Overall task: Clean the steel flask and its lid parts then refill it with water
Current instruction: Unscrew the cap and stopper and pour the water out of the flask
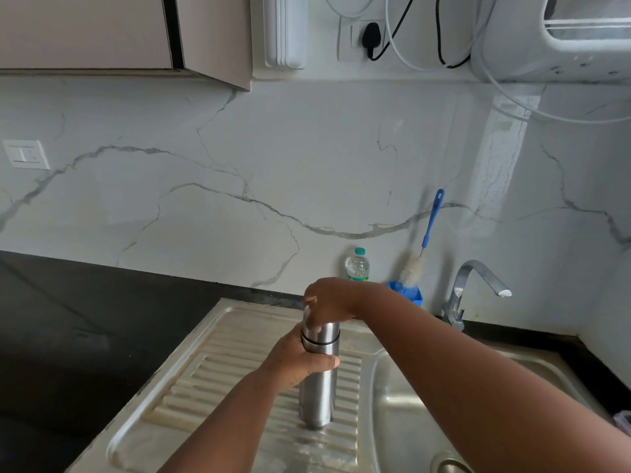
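Head view, flask (317, 387) upright on ribbed drainboard (239, 377), basin (409, 404) rightward

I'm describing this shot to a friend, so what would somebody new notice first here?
First, the steel flask upright on the ribbed drainboard, the left hand gripping its body and the right hand over its lid. Next, the blue-handled bottle brush leaning on the marble wall behind, beside a small plastic water bottle, with the tap at right.
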Demonstrator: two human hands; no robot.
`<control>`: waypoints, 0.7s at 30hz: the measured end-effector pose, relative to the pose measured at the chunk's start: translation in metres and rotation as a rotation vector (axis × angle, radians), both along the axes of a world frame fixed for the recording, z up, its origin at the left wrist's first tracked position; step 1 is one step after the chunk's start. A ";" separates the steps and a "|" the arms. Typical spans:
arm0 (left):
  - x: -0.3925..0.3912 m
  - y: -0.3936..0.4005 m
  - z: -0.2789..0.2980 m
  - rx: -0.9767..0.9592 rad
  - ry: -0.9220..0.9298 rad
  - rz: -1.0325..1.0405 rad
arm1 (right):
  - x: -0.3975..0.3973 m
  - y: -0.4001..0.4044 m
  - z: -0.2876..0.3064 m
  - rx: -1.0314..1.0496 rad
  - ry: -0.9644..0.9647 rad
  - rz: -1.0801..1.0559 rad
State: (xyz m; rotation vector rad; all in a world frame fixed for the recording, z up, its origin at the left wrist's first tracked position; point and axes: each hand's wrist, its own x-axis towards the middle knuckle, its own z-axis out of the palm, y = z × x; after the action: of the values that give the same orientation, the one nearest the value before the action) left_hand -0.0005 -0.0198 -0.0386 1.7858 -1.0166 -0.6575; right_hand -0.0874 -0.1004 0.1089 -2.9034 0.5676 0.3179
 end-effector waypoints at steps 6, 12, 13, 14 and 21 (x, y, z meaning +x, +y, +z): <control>0.001 -0.002 -0.003 0.006 -0.008 0.013 | 0.005 0.008 -0.012 0.057 -0.150 -0.034; 0.001 -0.002 -0.005 0.030 -0.023 0.029 | 0.004 0.001 -0.020 -0.298 -0.054 -0.172; 0.000 -0.002 -0.005 0.034 -0.020 0.033 | 0.003 0.001 -0.020 -0.310 -0.057 -0.163; 0.000 -0.002 -0.005 0.035 -0.020 0.036 | 0.002 0.000 -0.021 -0.304 -0.069 -0.150; -0.001 -0.002 -0.004 0.017 -0.028 0.042 | 0.000 -0.005 -0.019 0.039 -0.156 -0.103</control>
State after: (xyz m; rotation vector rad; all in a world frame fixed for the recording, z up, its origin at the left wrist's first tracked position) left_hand -0.0020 -0.0222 -0.0429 1.8313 -0.9922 -0.6184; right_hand -0.0878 -0.1051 0.0897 -2.8167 0.6729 0.0867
